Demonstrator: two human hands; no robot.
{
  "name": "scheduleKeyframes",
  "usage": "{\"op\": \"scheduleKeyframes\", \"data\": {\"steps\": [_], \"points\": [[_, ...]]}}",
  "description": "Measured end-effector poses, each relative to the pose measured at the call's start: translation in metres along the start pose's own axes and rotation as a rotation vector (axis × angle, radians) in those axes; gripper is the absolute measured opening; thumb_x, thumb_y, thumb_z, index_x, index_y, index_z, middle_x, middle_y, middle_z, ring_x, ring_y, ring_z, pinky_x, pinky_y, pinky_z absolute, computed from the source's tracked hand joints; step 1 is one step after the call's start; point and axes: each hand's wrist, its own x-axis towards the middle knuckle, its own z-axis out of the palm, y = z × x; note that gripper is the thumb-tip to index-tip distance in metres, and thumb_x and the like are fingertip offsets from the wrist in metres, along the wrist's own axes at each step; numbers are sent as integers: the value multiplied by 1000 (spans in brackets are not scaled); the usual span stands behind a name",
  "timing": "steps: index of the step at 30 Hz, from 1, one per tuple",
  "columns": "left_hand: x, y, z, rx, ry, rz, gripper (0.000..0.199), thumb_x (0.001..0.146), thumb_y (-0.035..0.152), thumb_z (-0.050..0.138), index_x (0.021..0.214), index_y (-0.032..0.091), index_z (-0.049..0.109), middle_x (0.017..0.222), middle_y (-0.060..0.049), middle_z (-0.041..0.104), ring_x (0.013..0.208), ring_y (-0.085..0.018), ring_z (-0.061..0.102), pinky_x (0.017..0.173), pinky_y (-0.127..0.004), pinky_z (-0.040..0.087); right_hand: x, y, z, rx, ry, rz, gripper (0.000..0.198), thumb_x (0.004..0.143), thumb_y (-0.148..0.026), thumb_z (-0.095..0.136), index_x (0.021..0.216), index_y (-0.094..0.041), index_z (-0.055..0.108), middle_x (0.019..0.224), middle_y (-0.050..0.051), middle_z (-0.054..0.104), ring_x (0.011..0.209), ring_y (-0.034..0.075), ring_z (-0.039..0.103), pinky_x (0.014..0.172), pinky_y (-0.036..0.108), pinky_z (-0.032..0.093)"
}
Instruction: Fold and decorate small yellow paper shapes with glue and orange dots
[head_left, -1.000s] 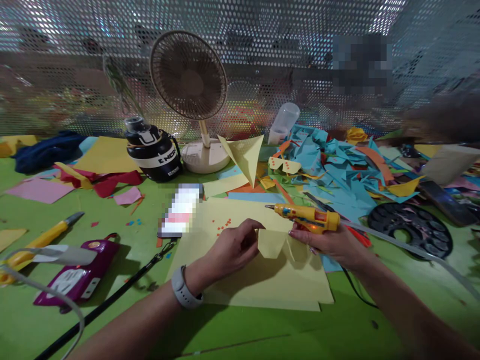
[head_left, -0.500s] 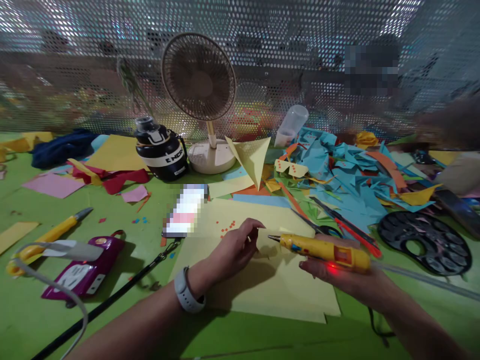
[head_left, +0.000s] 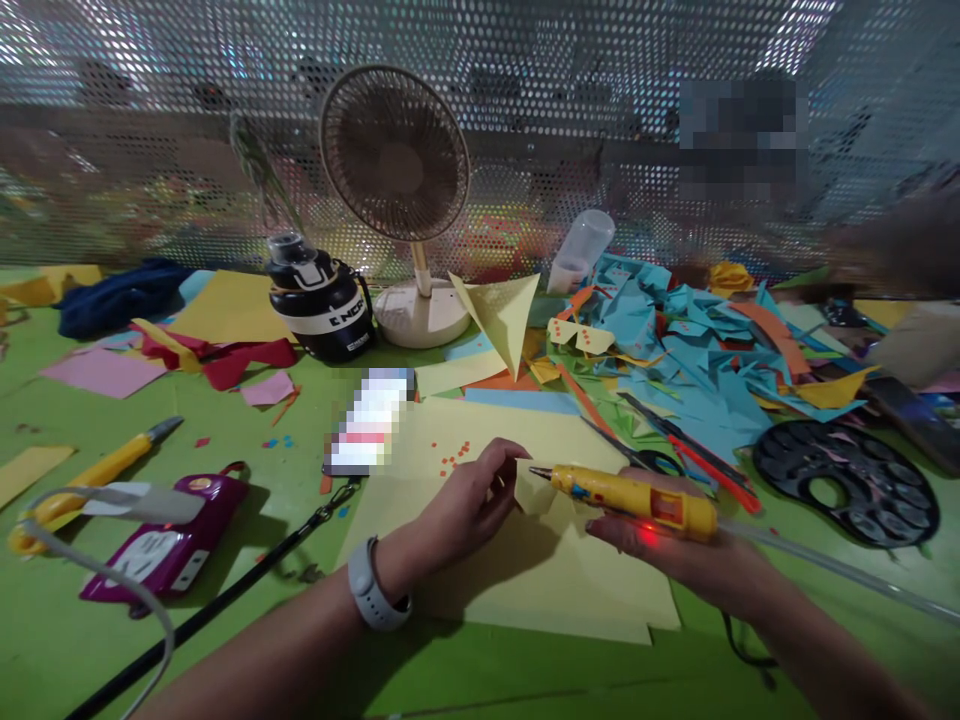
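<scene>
The left hand [head_left: 469,500] pinches a small cut piece of pale yellow paper [head_left: 534,492] at its upper left corner, fingers curled, and holds it over large flat sheets of pale yellow paper [head_left: 555,600]. The right hand [head_left: 690,560] is closed around a yellow plastic glue gun [head_left: 630,500] with a glowing red light, its metal nozzle pointing left; in this view the nozzle overlaps the piece's upper edge, though whether it touches cannot be told. The likeliest trouble is a burn, since the nozzle points towards the left fingertips and the light suggests the gun is powered. The thin piece could bend if the nozzle presses on it, and glue running over its edge could drip and stick it to the sheets below. The tiny orange paper squares [head_left: 454,458] lie loose just beyond the left hand, so a careless sweep of the knuckles might scatter them. To the right, the room narrows: dark-bladed scissors [head_left: 660,462] lie just past the gun, a black oval palette [head_left: 847,480] sits farther out, and a long translucent strip [head_left: 847,575] trailing behind the gun could catch on a sideways move. Easier room seems to lie towards the person, across the sheets' near edge and onto the green tabletop [head_left: 525,685].
</scene>
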Motion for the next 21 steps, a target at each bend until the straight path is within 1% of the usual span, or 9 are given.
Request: {"op": "scheduleKeyframes", "data": {"steps": [4,6,9,12,15,17,21], "points": [[1,2,0,-32,10,-10,25,86,9,39,108,20,42,75,3,47,60,-11,48,57,-24,39,-1,-5,-1,-153,25,-4,31,80,-47,62,66,-22,51,57,-2,50,51,14,48,43,26,37],[2,3,-1,-37,12,-11,24,86,10,39,108,20,42,76,2,48,61,-11,49,58,-23,39,-2,-8,-1,-222,22,-29,35,81,-49,61,64,-22,47,56,-3,47,50,13,47,43,26,35],[2,5,-1,-46,15,-27,23,86,11,39,107,20,42,76,2,48,62,-11,49,57,-23,40,-1,-11,0,-278,27,-148,32,83,-45,60,66,-21,49,58,-2,49,50,12,47,46,25,34],[2,5,-1,-61,10,-43,20,87,13,39,106,20,43,76,2,48,62,-11,50,57,-23,41,0,-7,2,-351,90,-283,29,84,-41,60,68,-20,49,59,-2,51,49,11,47,46,24,33],[1,5,-1,-75,3,-50,19,88,14,39,106,20,43,78,1,50,63,-11,51,59,-23,41,1,-1,5,-400,125,-378,25,84,-40,60,71,-20,51,59,-2,53,49,10,46,46,24,32],[1,5,-1,-70,9,-55,19,89,15,40,106,20,44,76,2,49,62,-11,50,58,-23,41,1,2,6,-408,134,-407,23,85,-39,60,73,-20,52,59,-2,53,48,10,46,45,23,31],[2,5,-1,-60,13,-46,19,89,15,39,107,20,44,74,3,49,62,-11,50,57,-22,40,2,8,9,-429,152,-401,21,83,-37,63,74,-21,53,58,-3,55,46,10,47,44,23,31]]}}
